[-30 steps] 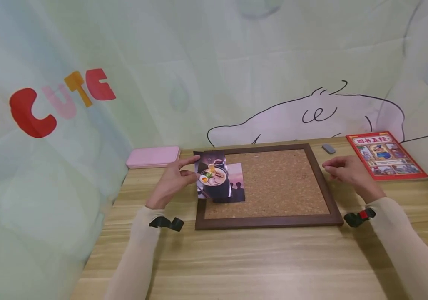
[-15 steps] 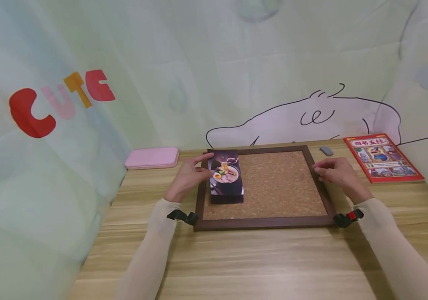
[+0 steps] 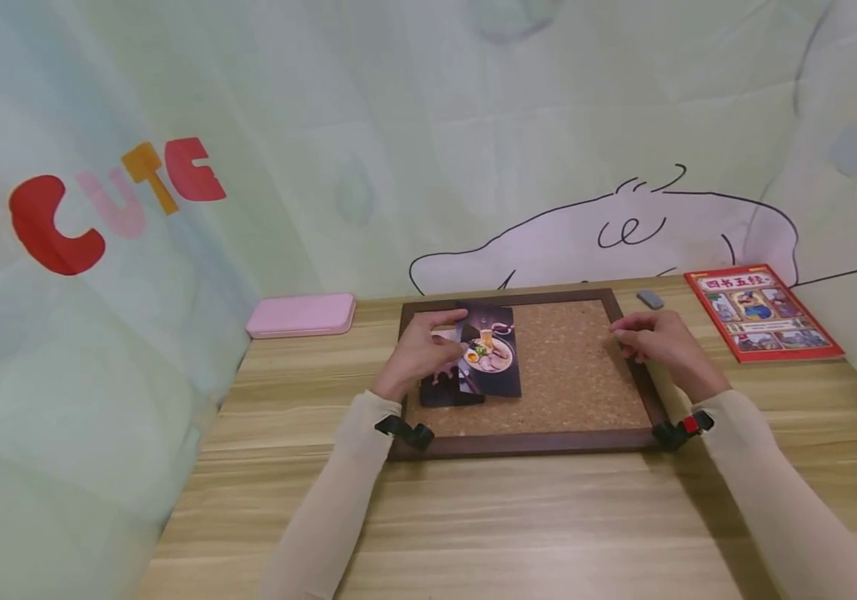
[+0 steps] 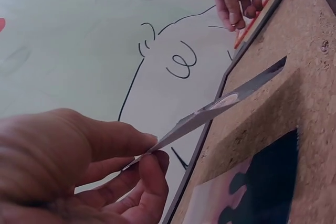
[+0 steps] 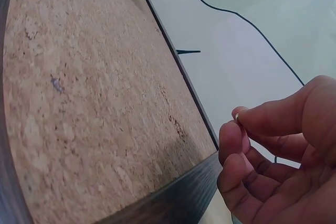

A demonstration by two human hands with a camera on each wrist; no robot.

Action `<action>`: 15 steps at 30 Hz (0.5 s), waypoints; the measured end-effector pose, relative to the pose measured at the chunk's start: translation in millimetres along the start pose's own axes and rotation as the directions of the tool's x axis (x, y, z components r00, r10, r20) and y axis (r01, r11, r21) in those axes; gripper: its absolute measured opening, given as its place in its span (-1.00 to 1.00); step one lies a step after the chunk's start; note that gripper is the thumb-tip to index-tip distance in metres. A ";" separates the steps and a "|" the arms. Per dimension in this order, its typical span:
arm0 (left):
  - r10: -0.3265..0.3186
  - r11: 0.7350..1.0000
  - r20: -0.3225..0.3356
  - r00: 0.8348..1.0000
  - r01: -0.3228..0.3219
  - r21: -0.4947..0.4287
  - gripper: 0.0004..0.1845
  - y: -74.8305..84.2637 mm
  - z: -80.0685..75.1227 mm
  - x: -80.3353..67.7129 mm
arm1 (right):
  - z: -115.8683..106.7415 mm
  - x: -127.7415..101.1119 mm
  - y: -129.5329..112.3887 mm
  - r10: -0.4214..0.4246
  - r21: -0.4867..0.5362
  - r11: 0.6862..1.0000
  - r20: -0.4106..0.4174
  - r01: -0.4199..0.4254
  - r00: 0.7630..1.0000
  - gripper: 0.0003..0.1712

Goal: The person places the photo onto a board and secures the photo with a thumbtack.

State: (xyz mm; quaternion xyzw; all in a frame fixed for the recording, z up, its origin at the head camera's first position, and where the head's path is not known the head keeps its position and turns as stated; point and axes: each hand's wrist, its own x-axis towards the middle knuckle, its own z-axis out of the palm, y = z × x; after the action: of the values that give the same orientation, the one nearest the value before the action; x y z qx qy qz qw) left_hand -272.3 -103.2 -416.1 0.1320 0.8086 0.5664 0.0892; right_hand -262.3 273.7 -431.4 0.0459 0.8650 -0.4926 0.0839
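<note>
My left hand (image 3: pixel 419 354) pinches the left edge of a photo of a ramen bowl (image 3: pixel 499 379) between thumb and fingers. In the left wrist view the photo slants above the cork board (image 3: pixel 571 375), casting a shadow on it. A second photo, a pink sky with dark silhouettes (image 4: pixel 265 182), lies on the board's left part, partly covered by the ramen photo in the head view. My right hand (image 3: pixel 661 346) is over the board's right frame edge, thumb and forefinger pinching a tiny pale pin-like thing (image 5: pixel 237 117), mostly hidden by the fingertips.
A pink case (image 3: pixel 301 315) lies behind the board on the left. Beyond its right corner are a small grey block (image 3: pixel 649 298) and a red illustrated book (image 3: pixel 762 312). A printed curtain (image 3: pixel 353 125) hangs right behind the table.
My left hand has carried the ramen photo rightward, from the frame's left edge to over the cork, uncovering part of the silhouette photo's left side. My right hand has shifted slightly left.
</note>
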 end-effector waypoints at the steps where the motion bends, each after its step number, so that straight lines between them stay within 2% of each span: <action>1: 0.005 1.000 0.000 1.000 -0.005 0.006 -0.36 -0.1 2.7 1.4 | 0.4 0.2 -0.3 0.002 0.002 1.000 0.003 -0.002 1.000 -0.58; 6: 0.005 1.000 0.013 1.000 -0.005 0.015 -0.37 -0.4 15.8 7.0 | 1.2 1.1 -0.6 0.007 0.007 1.000 0.012 -0.007 1.000 -0.58; 15: -0.059 0.998 0.023 0.998 0.059 -0.002 -0.37 0.6 36.6 14.4 | 2.3 1.5 -1.6 0.012 -0.003 1.000 0.020 -0.012 1.000 -0.60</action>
State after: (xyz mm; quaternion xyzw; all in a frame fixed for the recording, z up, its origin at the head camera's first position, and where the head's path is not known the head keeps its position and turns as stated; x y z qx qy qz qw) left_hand -275.2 -65.9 -428.0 0.1145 0.8104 0.5628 0.1156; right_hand -263.8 270.9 -431.5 0.0460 0.8645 -0.4914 0.0955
